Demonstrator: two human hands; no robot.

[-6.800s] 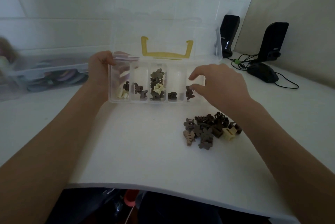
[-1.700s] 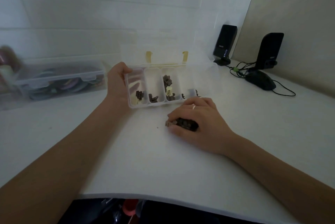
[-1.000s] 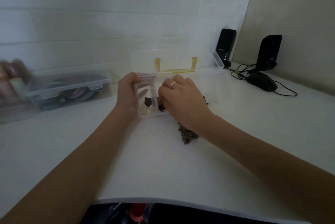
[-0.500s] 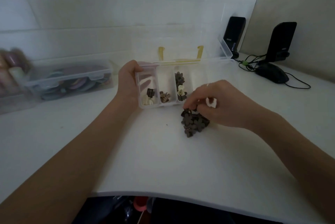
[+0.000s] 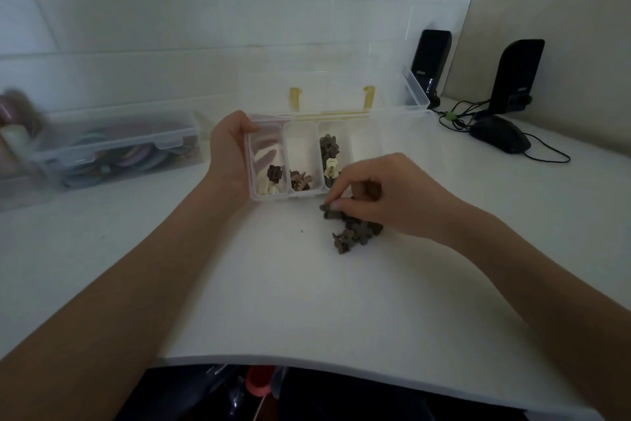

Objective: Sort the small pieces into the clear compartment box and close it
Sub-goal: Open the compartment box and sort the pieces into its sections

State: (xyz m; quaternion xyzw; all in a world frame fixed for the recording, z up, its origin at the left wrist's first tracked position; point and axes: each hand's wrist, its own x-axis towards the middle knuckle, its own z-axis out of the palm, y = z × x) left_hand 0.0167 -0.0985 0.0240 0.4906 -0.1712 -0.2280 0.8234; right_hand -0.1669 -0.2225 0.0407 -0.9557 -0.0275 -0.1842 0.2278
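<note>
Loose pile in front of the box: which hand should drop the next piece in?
Right hand: its fingertips already pinch a piece at the pile. The left hand grips the compartment box at its left end.

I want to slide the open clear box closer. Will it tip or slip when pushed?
Probably slips easily: the box looks thin, light plastic on a smooth white table. Its raised lid might pull it backward. The left hand gripping its end suggests it needs steadying.

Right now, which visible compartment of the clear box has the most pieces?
The third compartment from the left: dark pieces run along most of its length, plus one cream piece. The two to its left hold only small clusters at the near end.
</note>
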